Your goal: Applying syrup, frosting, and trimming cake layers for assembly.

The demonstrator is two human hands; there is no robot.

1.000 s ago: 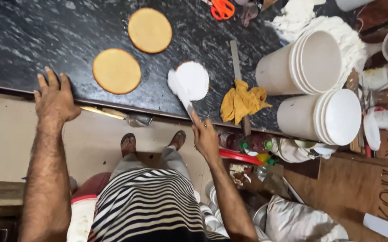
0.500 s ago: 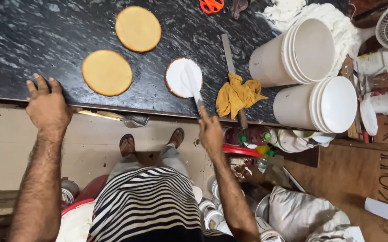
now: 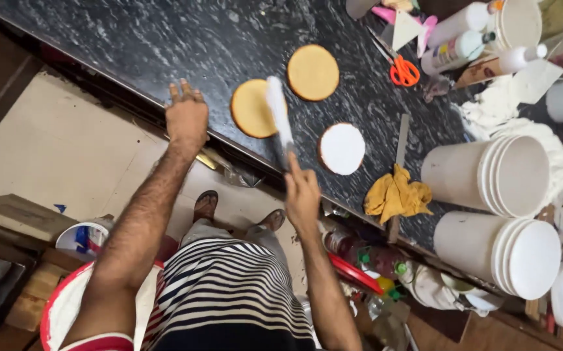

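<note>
- Three round cake layers lie on a black speckled counter (image 3: 164, 45) that runs diagonally from the upper left of the frame to the lower right; two are bare sponge, one is iced white
- Beige floor (image 3: 47, 156) fills the left of the frame below the counter edge, with wooden boards at the lower left and the person's sandalled feet at centre
- Left hand (image 3: 187, 117), left of centre, lies flat on the counter edge, fingers spread, gripping nothing
- Right hand (image 3: 302, 195), at centre, is closed around the handle of a palette knife (image 3: 279, 117); the white-smeared blade reaches up over the right edge of the nearer bare sponge (image 3: 254, 108)
- Farther bare sponge (image 3: 312, 72) sits just up and right of it; the iced layer (image 3: 342, 149) lies right of the knife, apart from the blade
- Yellow cloth (image 3: 395, 195) lies crumpled right of the iced layer; two stacks of white buckets (image 3: 502, 208) lie on their sides at the right edge; orange-handled scissors (image 3: 403, 71) rest at the upper right
- Against half a second ago: the blade has left the iced layer and now lies over the nearer bare sponge; the left hand remains planted on the counter edge
</note>
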